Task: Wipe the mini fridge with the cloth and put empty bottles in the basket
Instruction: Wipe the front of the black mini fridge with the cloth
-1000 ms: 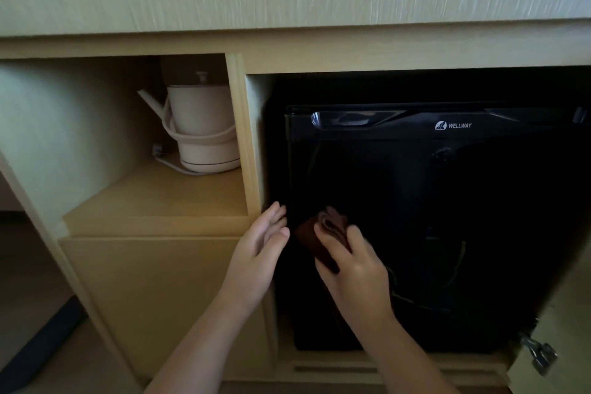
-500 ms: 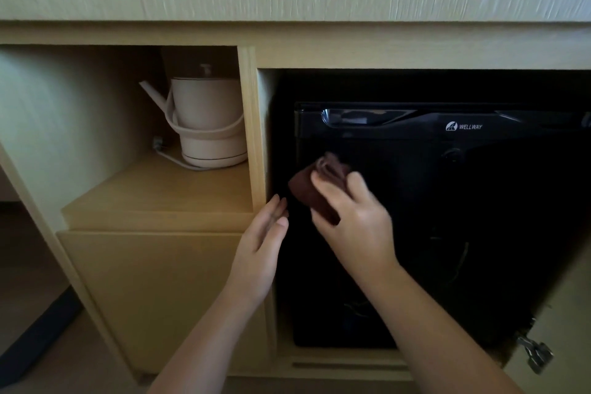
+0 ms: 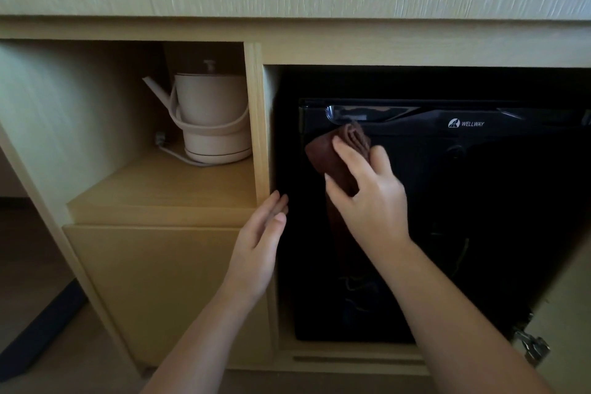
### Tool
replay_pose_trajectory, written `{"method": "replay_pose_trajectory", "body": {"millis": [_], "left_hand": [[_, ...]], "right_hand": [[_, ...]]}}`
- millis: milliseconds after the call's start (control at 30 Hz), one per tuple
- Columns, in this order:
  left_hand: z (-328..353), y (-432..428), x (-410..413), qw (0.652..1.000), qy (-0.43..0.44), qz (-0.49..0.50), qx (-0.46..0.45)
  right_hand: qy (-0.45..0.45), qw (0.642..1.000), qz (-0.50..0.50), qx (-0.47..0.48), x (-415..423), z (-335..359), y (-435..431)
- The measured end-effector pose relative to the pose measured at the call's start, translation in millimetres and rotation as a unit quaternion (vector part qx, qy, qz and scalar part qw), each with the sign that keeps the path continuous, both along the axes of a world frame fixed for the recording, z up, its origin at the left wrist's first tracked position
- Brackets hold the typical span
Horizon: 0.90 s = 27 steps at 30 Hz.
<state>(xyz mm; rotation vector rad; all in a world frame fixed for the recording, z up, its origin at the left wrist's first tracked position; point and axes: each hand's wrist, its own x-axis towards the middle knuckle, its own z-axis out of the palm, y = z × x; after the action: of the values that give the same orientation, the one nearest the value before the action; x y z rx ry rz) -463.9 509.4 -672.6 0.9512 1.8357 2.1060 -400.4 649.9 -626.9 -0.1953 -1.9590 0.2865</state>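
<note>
Right hand (image 3: 367,198) is pressing a brown cloth (image 3: 323,157) against the black door of the mini fridge (image 3: 479,233), at its upper left, just below the handle recess (image 3: 367,113). Its grip is grasping the cloth, fingers and thumb curling round it.

The cloth is lying bunched into a long fold. Its long axis is running near vertical, the top end pointing up at the recess and the lower tail hanging down the door behind the palm.

Left hand (image 3: 259,243) is hovering by the fridge's left edge, beside the cabinet divider (image 3: 259,125). Its grip is released, fingers straight and together. It is possibly touching the door; the view is too dark to tell.

The fridge is sitting in the right compartment, door facing the camera. White lettering "WELLWAY" (image 3: 472,124) is reading level at the door's upper right, with a small logo mark to its left.

A cream electric kettle (image 3: 211,112) is standing on the left compartment's shelf (image 3: 153,192), spout pointing left.
</note>
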Motion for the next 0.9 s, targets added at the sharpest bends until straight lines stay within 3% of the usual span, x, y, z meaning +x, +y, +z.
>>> {"method": "replay_pose_trajectory", "body": {"millis": [233, 300, 433, 533, 633, 900], "left_hand": [[0, -1, 2, 1.0, 0.008, 0.008, -0.006], [1, -1, 3, 1.0, -0.001, 0.01, -0.004], [2, 1, 4, 1.0, -0.001, 0.01, 0.001], [1, 1, 2, 1.0, 0.002, 0.008, 0.007], [-1, 2, 0, 1.0, 0.005, 0.005, 0.015], [-4, 4, -2, 1.0, 0.014, 0.013, 0.015]], "right_hand": [[-0.16, 0.986, 0.003, 0.055, 19, -93, -3], [-0.131, 0.991, 0.01, 0.012, 26, -95, -1], [0.02, 0.999, -0.013, -0.043, 23, -38, 3], [0.05, 0.996, -0.036, -0.059, 8, 4, 4], [0.057, 0.997, -0.029, -0.047, -4, 3, 0], [-0.031, 0.997, -0.009, 0.065, -7, -54, -2]]}}
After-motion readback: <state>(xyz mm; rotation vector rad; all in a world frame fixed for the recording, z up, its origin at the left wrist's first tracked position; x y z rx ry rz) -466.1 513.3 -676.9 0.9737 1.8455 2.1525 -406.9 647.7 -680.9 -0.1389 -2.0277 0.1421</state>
